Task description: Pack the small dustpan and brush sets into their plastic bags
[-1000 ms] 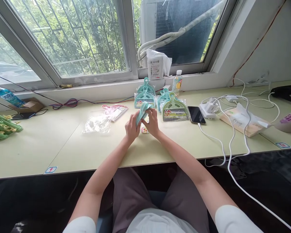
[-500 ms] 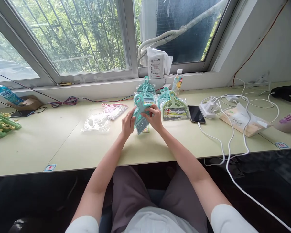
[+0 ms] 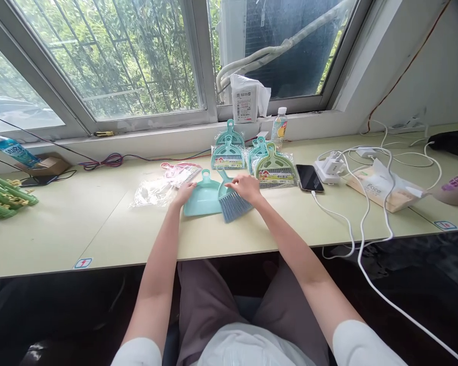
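Several glass panes (image 3: 137, 61) in a grey metal frame stand behind a long pale yellow-green tabletop (image 3: 137, 239) in the head view, with greenery outside. On the white sill sits a white plastic-wrapped tissue pack (image 3: 246, 105). Below it, several bagged teal dustpan-and-brush sets (image 3: 228, 152) lie beside a bagged olive-green set (image 3: 275, 170); a black phone (image 3: 309, 179) with a white cable is just right of that. On the left, crumpled clear plastic wrapping (image 3: 150, 194) lies near a bagged pink set (image 3: 177, 173).

The hands are apart, both in front of these packs. The left hand (image 3: 184, 193), fingers bent, is closed on the left edge of a teal plastic dustpan (image 3: 202, 200) on the tabletop. The right hand (image 3: 246, 188) is closed around a teal brush with grey bristles (image 3: 233, 207), its head overlapping the dustpan's right side.
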`<state>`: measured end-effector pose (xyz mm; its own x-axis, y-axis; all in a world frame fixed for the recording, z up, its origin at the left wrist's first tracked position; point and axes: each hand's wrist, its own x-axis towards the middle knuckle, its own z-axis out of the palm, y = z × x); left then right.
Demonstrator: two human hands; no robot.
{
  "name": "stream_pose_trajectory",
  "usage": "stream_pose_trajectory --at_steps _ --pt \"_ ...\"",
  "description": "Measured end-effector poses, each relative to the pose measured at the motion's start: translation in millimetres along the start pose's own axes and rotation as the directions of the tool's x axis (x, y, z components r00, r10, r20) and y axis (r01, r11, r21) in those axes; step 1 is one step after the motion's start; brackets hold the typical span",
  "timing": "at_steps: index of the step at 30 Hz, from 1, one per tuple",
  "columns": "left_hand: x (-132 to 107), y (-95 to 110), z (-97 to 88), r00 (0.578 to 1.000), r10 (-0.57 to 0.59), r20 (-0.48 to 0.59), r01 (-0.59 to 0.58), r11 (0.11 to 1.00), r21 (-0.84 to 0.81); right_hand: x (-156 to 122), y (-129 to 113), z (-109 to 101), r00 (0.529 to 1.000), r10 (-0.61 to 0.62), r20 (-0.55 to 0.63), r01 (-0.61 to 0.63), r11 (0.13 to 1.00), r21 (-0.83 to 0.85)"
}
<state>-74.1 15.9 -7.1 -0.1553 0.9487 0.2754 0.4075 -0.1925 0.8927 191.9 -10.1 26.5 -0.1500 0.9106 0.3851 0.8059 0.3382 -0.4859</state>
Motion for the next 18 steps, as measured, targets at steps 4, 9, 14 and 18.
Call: stream_pose_trajectory --at_steps 4,9,14,18 --pt "2 -6 1.7 0.985 0.007 0.173 -0.035 0.986 0.161 -1 2 18 0.989 0.071 0.13 -0.053 0.989 -0.141" --pt "5 -10 -3.2 0.995 0.024 0.096 -0.05 0.957 0.285 0 3 18 0.987 0.132 0.091 -0.127 0.99 -0.06" --pt "1 -4 -5.8 0.993 -0.032 0.111 -0.019 0.905 0.424 1 10 13 0.986 0.147 0.075 -0.135 0.979 -0.151" --pt "-3 1 -4.7 0.983 -0.056 0.175 -0.042 0.859 0.511 1 18 14 0.971 0.168 0.169 -0.128 0.966 -0.224"
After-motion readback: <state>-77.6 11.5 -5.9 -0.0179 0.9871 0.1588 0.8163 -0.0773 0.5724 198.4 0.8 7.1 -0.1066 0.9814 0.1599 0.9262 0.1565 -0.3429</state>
